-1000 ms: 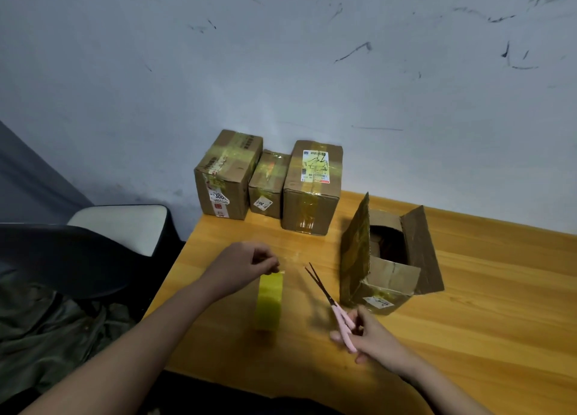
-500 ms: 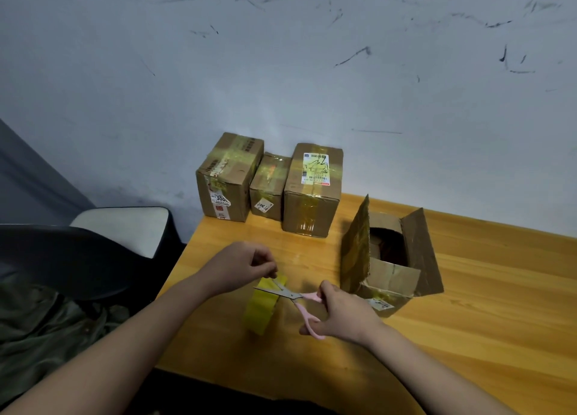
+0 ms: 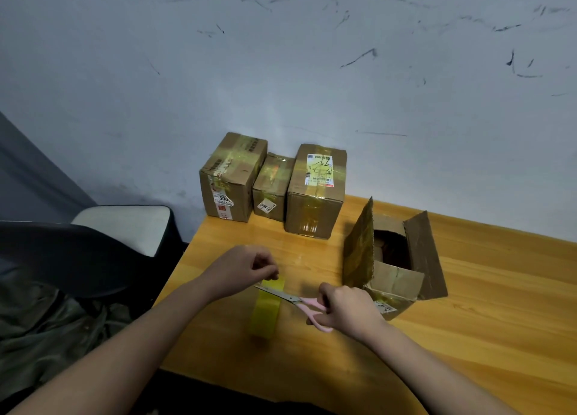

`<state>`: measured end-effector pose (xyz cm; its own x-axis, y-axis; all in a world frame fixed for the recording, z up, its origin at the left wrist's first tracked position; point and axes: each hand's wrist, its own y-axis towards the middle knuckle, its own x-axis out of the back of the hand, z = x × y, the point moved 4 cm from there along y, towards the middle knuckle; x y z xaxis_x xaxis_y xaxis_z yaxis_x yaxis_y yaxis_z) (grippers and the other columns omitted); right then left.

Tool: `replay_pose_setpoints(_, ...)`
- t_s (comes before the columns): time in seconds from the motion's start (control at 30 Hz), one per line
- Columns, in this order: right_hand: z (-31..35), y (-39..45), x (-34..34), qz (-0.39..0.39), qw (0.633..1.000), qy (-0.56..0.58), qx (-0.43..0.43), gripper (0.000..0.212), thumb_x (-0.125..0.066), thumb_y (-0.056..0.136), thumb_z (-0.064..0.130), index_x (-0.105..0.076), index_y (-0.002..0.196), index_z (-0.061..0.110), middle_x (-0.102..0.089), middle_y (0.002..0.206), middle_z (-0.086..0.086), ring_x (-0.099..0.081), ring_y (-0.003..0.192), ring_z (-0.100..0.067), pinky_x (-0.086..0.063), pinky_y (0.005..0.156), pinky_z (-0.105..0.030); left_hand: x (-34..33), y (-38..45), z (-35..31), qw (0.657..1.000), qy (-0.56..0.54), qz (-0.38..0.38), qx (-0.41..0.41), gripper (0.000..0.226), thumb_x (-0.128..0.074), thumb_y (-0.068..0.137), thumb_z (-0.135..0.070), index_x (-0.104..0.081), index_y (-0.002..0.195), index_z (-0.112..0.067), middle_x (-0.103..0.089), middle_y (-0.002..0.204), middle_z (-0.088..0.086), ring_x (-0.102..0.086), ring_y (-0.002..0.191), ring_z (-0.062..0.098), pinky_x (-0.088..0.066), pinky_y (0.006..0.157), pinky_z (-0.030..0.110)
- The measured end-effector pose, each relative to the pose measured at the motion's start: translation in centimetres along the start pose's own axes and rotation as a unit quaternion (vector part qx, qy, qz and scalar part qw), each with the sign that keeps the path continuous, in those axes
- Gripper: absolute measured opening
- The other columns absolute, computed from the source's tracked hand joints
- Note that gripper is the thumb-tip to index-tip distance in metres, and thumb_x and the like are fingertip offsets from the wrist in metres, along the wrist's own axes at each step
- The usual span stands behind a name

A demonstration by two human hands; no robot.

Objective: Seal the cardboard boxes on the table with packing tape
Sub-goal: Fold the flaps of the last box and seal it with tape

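Risk: the tape strip (image 3: 266,308) is hanging loose, likely folding onto itself if the cut slips.
Left hand (image 3: 242,269): pinching the strip's top, fingers curled.
Right hand (image 3: 345,310): gripping pink scissors (image 3: 295,300), blades meeting the tape.
Open box (image 3: 395,272): sitting unsealed just right of the hands.

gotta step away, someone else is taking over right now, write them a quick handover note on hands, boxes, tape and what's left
Left hand pinches the top end of a strip of yellow tape, held hanging just above the table.
Right hand grips the pink-handled scissors, blades across the strip just below the left fingers; whether the cut is through, I cannot tell.
Three taped boxes stand in a row by the wall.
The open box sits right of the hands, flaps up, not sealed.
Left to do: finish the cut, fold the flaps shut, tape the seam.
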<state>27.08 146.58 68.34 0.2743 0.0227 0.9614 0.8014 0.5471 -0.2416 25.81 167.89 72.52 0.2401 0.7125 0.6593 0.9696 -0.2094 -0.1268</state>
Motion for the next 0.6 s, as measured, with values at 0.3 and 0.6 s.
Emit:
replay_pose_setpoints(0.3, 0.0, 0.0, 0.1, 0.000, 1.000, -0.001, 0.001, 0.030, -0.056, 0.086, 0.055, -0.046, 0.090, 0.027, -0.066, 0.088, 0.003, -0.064, 0.081, -0.019, -0.046, 0.065, -0.026, -0.4, -1.1, 4.0, 0.993, 0.054, -0.093, 0.043, 0.076, -0.072, 0.082, -0.030, -0.030, 0.145, -0.020, -0.033, 0.150, -0.002, -0.034, 0.137, 0.012, -0.036, 0.107, 0.025)
replay_pose_setpoints(0.6, -0.2, 0.2, -0.3, -0.019, 1.000, 0.005, -0.010, 0.038, -0.051, 0.085, 0.064, -0.049, 0.094, 0.027, -0.063, 0.085, 0.008, -0.061, 0.075, -0.015, -0.046, 0.062, -0.026, -4.6, -0.4, 8.4, 0.977, 0.138, -0.010, 0.161, 0.120, -0.069, 0.070, -0.065, 0.005, 0.153, -0.019, 0.003, 0.161, 0.000, -0.003, 0.148, 0.019, -0.013, 0.120, 0.035)
